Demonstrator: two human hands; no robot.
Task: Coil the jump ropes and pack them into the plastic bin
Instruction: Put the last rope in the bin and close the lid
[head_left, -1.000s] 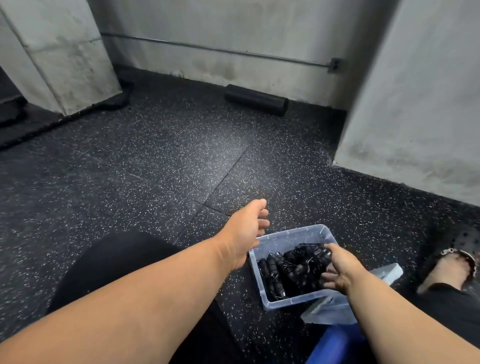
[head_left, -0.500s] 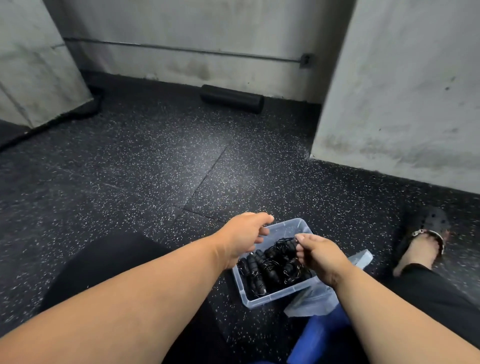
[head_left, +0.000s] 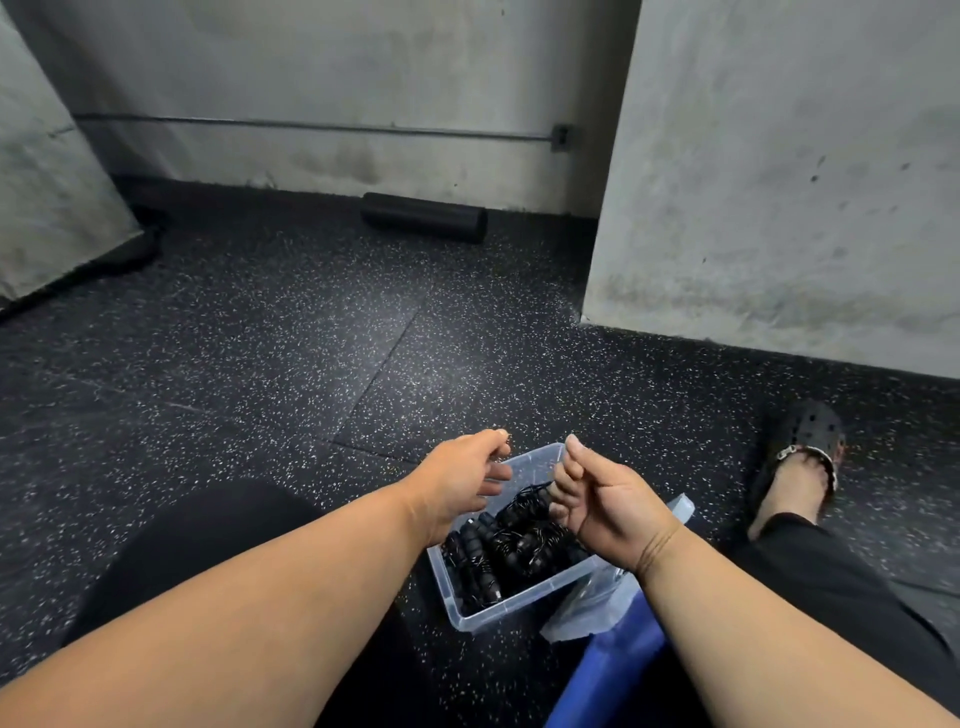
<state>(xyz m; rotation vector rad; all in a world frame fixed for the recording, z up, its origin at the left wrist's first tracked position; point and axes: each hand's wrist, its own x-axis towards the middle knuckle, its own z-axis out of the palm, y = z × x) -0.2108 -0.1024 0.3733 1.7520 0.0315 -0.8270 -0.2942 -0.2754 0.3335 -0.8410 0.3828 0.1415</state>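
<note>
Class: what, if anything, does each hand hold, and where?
Left hand: nothing, fingers loose. Right hand: curled above the clear plastic bin; any thin black rope in it cannot be told.

The clear rectangular plastic bin (head_left: 524, 605) is sitting on the speckled black rubber floor (head_left: 270, 364). Black coiled jump ropes (head_left: 511, 545) are lying inside the bin. Far behind the bin, a black foam cylinder (head_left: 425, 216) is lying against the grey concrete wall (head_left: 337, 78). Right of the bin, a flat clear plastic lid (head_left: 597, 605) is lying beside it.
</note>
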